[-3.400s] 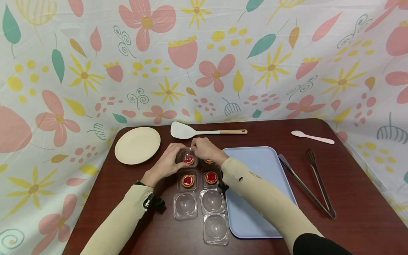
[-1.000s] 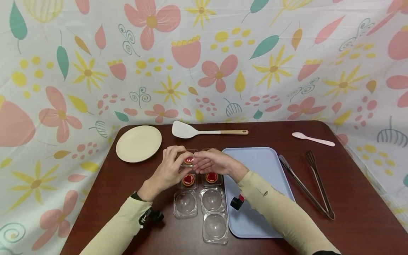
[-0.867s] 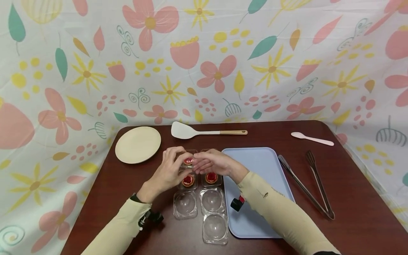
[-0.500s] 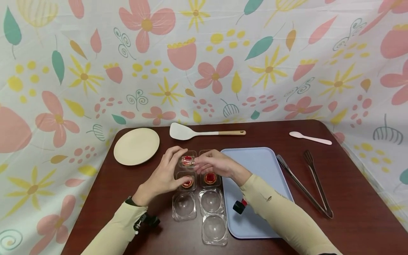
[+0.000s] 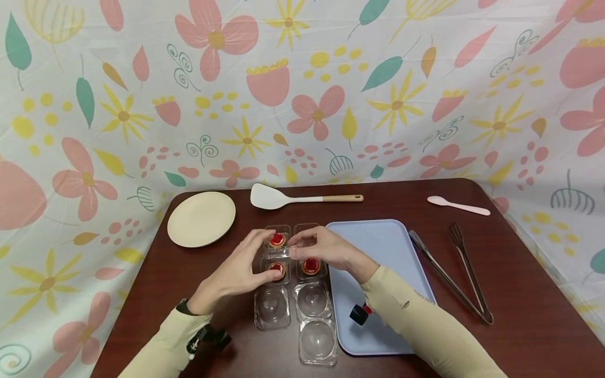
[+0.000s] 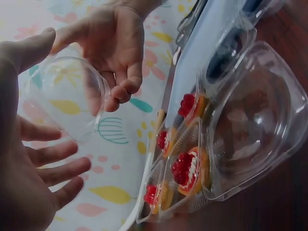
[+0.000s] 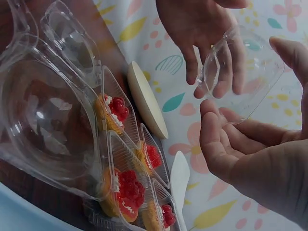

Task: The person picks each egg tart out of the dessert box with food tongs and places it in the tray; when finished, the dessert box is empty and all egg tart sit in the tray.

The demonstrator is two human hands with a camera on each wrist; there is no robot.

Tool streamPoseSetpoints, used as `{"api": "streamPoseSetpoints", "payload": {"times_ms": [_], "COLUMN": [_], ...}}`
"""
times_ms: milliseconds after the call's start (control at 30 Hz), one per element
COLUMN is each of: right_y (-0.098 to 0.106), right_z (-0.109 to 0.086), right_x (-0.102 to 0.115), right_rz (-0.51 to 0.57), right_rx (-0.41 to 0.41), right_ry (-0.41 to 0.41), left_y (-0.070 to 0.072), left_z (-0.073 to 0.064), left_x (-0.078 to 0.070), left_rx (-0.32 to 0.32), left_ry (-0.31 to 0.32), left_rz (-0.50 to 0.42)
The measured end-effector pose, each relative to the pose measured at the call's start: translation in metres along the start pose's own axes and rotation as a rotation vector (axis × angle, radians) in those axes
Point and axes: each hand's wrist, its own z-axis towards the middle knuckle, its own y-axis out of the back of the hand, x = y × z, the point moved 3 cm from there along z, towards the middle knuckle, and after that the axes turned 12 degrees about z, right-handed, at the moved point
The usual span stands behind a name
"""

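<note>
My right hand (image 5: 331, 247) holds a clear domed plastic lid (image 7: 255, 89) between thumb and fingertips, raised above the tarts. My left hand (image 5: 236, 265) is spread beside the lid, its thumb and fingers wide apart and nothing gripped. Below both hands is a clear plastic container whose compartments each hold a small red-topped tart. Two tarts on the left, a back tart (image 5: 277, 240) and a front tart (image 5: 277, 271), show between the hands. The front right tart (image 5: 311, 265) is in plain sight, while the right hand covers the one behind it.
Nearer me lie three clear domed lids, a left lid (image 5: 271, 305), a right lid (image 5: 313, 299) and a front lid (image 5: 317, 341). A blue tray (image 5: 383, 336), metal tongs (image 5: 456, 283) and a pink spoon (image 5: 458, 205) are rightward. A cream plate (image 5: 201, 219) and white spatula (image 5: 269, 197) lie behind.
Both hands were down at the back compartments, then raised together at the lid. Since then the left thumb and fingers have spread apart, and the lid in the right hand has come slightly nearer me.
</note>
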Motion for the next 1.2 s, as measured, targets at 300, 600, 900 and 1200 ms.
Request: {"api": "streamPoseSetpoints", "payload": {"times_ms": [300, 600, 900, 1200], "right_y": [-0.011, -0.020, -0.033, -0.052], "right_z": [-0.014, -0.028, -0.041, -0.056], "right_x": [0.004, 0.007, 0.005, 0.000], "right_rz": [-0.074, -0.197, -0.351, -0.522], "right_rx": [0.043, 0.060, 0.037, 0.020], "right_ry": [0.074, 0.209, 0.331, 0.410], "left_y": [0.002, 0.003, -0.002, -0.008], "left_z": [-0.010, -0.019, -0.027, -0.043], "left_x": [-0.003, -0.009, -0.016, -0.021], "left_rx": [0.032, 0.047, 0.055, 0.084], "left_ry": [-0.043, -0.094, -0.143, -0.147], "left_rz": [0.020, -0.015, -0.056, -0.042]}}
